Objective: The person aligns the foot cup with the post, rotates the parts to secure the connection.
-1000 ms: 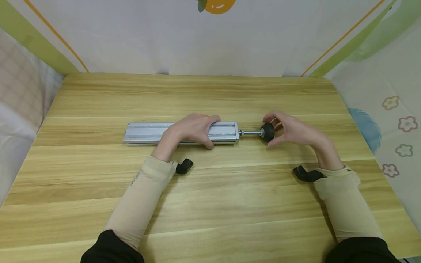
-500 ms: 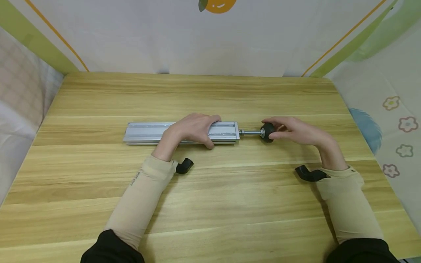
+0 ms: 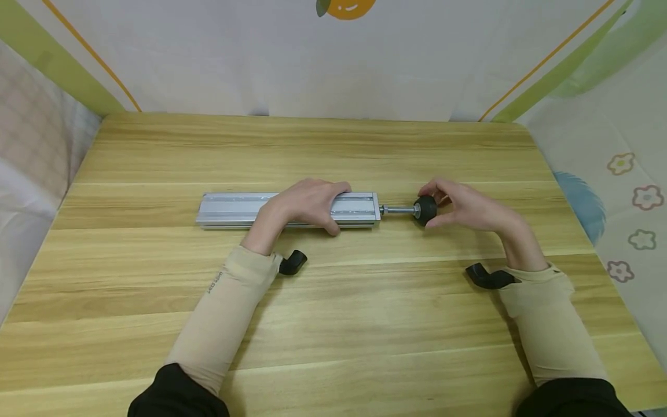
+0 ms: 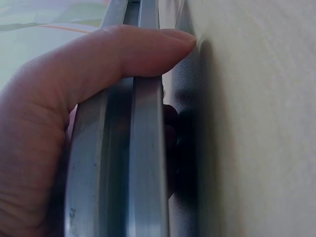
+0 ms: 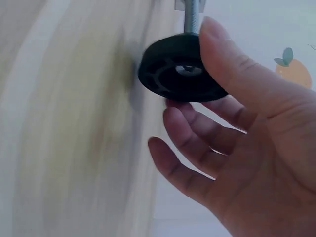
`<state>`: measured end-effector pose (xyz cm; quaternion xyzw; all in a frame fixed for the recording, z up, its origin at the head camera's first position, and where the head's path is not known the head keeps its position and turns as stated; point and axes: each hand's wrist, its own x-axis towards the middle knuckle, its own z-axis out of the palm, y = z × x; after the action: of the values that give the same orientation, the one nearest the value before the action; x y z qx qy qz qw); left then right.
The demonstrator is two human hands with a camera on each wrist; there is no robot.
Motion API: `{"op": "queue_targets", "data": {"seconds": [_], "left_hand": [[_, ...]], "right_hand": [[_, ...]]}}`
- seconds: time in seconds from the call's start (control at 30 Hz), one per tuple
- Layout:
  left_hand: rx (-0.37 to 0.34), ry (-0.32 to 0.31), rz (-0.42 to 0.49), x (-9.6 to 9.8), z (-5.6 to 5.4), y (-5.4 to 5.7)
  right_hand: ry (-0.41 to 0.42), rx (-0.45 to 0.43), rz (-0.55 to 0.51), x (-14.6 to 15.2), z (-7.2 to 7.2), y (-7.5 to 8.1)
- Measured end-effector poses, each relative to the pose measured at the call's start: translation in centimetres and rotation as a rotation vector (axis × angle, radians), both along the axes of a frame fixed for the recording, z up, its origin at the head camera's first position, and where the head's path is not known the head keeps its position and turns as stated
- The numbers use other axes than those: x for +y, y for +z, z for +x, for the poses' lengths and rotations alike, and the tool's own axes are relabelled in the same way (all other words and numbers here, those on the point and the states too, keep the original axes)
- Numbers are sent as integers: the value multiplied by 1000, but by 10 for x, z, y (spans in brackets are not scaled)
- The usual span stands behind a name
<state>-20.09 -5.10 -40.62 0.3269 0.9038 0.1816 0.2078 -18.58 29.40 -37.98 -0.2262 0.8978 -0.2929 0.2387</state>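
Note:
A long silver aluminium profile (image 3: 234, 209) lies across the wooden table in the head view. My left hand (image 3: 310, 204) grips it from above near its right end, thumb on the near side. The left wrist view shows that thumb curled over the grooved metal edge (image 4: 148, 158). From the profile's right end a threaded rod (image 3: 399, 211) sticks out, with a nut near the end plate. It carries a black, round levelling foot (image 3: 426, 211). My right hand (image 3: 471, 207) pinches the foot's rim between thumb and index finger; in the right wrist view its other fingers hang loosely curled below.
The wood-grain table (image 3: 333, 324) extends around the profile on every side. A white cloth (image 3: 292, 63) with an orange fruit print hangs at the back, and more cloth hangs at both sides. Black curved pieces (image 3: 293, 262) stick out from both sleeve cuffs.
Half a second ago my right hand lay flatter, with its fingers rolled over the foot; now it is arched again, much as one second ago. My left hand and the profile stay put.

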Motion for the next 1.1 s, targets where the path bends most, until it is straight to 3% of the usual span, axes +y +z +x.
{"op": "queue_targets", "data": {"seconds": [0.27,0.5,0.77,1.1], "left_hand": [[-7,8,9,-1,1,0],[-7,8,10,-1,1,0],[-8,8,7,0,1,1],[-3,6,6,0,0,1]], "right_hand": [[74,-49,54,6,0,5],[19,-67,-16,3,1,4],[-18,16,-32,-3,-1,-4],[51,-20,43,4,1,4]]}}
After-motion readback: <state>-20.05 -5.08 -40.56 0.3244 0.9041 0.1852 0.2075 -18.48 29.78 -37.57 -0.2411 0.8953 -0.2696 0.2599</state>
